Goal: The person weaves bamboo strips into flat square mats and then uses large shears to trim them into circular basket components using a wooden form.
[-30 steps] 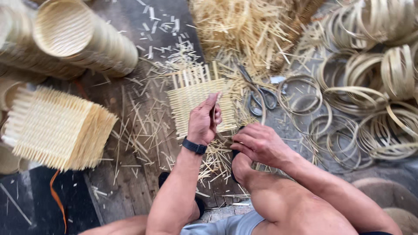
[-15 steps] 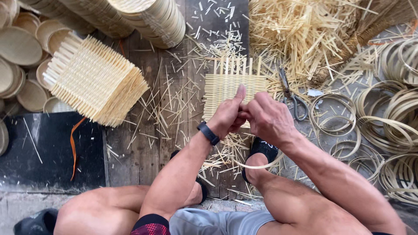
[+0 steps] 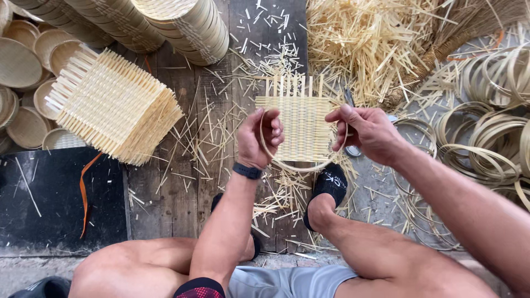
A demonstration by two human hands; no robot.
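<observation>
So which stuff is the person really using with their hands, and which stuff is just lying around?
In use:
- thin bamboo ring, held between left hand and right hand
- flat woven mat, right behind the ring

Lying about:
- stack of woven mats
- stacked round baskets
- heap of bamboo offcuts
- pile of spare rings
- scissors, partly hidden

Left: stack of woven mats [image 3: 113,105] — blocks that flank.
Top: towers of round trays [image 3: 165,22], heap of cut slivers [image 3: 364,38].
Right: loose bamboo rings [image 3: 486,132].
Centre: plank floor [image 3: 221,143] — passable, littered with splinters.
Below: black sandal [image 3: 328,185].
</observation>
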